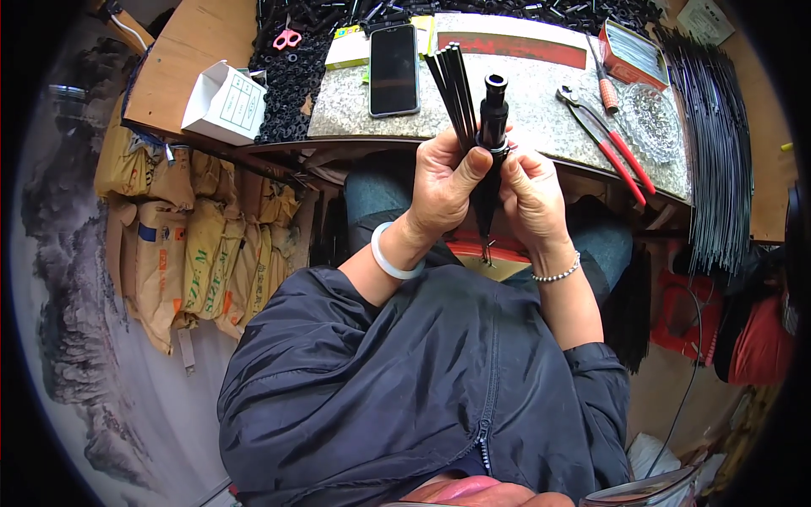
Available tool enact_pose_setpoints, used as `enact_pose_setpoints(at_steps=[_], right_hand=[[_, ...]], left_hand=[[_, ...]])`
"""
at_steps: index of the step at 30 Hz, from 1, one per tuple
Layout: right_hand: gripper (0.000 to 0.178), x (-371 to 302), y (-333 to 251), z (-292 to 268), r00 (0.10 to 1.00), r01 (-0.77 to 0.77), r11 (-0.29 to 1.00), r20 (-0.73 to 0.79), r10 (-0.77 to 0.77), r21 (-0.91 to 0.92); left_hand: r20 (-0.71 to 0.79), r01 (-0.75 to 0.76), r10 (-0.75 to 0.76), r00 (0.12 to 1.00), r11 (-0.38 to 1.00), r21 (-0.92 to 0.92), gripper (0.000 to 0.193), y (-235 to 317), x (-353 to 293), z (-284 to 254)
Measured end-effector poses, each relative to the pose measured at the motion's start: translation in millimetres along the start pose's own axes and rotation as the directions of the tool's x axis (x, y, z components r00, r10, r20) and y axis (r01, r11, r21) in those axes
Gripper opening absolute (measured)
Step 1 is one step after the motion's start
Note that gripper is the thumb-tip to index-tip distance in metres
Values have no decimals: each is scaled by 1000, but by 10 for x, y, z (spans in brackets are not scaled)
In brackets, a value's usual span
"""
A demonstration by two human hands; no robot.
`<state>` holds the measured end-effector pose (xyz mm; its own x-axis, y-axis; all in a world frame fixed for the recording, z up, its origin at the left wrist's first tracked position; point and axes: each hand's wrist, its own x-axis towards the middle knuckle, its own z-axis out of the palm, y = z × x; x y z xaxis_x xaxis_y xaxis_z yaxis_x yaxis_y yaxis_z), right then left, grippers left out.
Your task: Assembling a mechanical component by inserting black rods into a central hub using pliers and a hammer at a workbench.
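Two hands of mine met in front of my chest in the head view, both closed around the work. My left hand point(443, 182) held a fan of thin black rods point(454, 93), its thumb pressed against the black tube point(493, 117); my right hand point(534, 194) pinched the same piece from the other side, near its silvery ring. The tube stood roughly upright between them, before the front edge of the table point(190, 51), its round mouth tipped up towards me, probably so that I could look into it. The rods leaned just beside it, likely bunched there for easy reach. My fingertips behind the tube were hidden.

The red-handled pliers point(621, 173) and the screwdriver point(608, 95) lay to the right, I suppose to suit my right hand, close to a glass dish point(655, 127). Long black wires point(710, 144) hung over the edge, seemingly too long to lie flat.

As for writing, the smartphone point(394, 72) lay face up with a dark screen. The white carton point(228, 101) bore a label with small green print, too fine for me to read, and the sacks point(198, 270) carried large green and orange lettering, broken by creases.
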<state>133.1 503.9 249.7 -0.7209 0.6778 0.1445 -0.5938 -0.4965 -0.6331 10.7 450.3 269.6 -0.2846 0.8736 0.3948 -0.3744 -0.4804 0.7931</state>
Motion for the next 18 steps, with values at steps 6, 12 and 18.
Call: enact_pose_setpoints(at_steps=[6,12,18], right_hand=[[23,4,-59,174,994,-47,995,-103,38,-93],[19,3,-68,39,996,-73,997,-52,73,-3],[16,43,-39,26,999,29,996,-22,-31,-79]], left_hand=[[7,41,-40,999,999,-27,38,14,-16,18],[43,43,-42,998,998,-34,38,0,-4,-2],[61,37,-34,998,998,-48,41,-15,14,-1]])
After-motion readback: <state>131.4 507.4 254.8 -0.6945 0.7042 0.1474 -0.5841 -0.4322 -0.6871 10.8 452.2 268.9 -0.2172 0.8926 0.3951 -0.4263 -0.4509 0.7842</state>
